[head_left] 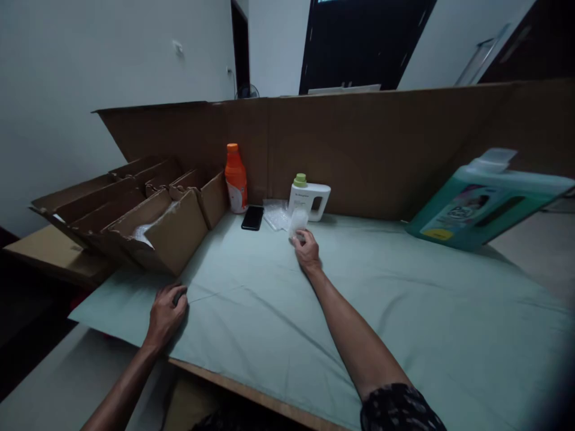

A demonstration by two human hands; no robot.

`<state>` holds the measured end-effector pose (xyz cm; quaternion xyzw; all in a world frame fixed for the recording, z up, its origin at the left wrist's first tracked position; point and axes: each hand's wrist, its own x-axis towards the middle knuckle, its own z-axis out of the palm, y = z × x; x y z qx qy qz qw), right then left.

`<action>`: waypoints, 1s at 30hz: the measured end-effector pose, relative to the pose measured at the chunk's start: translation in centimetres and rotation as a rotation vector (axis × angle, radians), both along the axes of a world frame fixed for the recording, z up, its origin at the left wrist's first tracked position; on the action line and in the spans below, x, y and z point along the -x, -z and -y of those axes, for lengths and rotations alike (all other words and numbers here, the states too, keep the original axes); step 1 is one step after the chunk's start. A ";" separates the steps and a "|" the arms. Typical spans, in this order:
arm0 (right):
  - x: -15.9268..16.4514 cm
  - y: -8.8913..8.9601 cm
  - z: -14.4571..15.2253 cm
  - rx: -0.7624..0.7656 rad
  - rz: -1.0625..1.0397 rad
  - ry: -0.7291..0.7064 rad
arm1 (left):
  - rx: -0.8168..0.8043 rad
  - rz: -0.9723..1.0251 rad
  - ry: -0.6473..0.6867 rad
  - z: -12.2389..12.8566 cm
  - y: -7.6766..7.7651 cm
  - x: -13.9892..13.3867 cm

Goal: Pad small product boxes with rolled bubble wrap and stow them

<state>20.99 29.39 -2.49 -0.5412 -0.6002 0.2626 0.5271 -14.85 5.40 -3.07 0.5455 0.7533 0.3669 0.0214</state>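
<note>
My right hand reaches to the middle of the table and pinches a small translucent plastic piece, its kind unclear. Just behind it stands a white handled bottle with a green cap. More clear bubble wrap lies flat to the left, beside a black smartphone. My left hand rests near the table's front left edge, fingers curled round a small dark object, mostly hidden.
Cardboard boxes with open compartments stand at the left; one has clear plastic inside. An orange bottle is at the back. A large green liquid jug stands at the right. A tall cardboard panel closes off the rear of the cloth-covered table.
</note>
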 end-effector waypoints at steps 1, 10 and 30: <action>-0.1 0.0 -0.2 0.030 -0.055 -0.001 | 0.008 -0.006 -0.004 0.0 0.0 -0.1; -3.8 -2.4 -0.3 0.324 -0.383 -0.181 | 0.008 0.000 -0.004 0.2 0.0 -0.1; -1.5 -4.9 16.1 0.045 0.694 -0.822 | 0.006 0.034 0.031 0.3 -0.5 0.1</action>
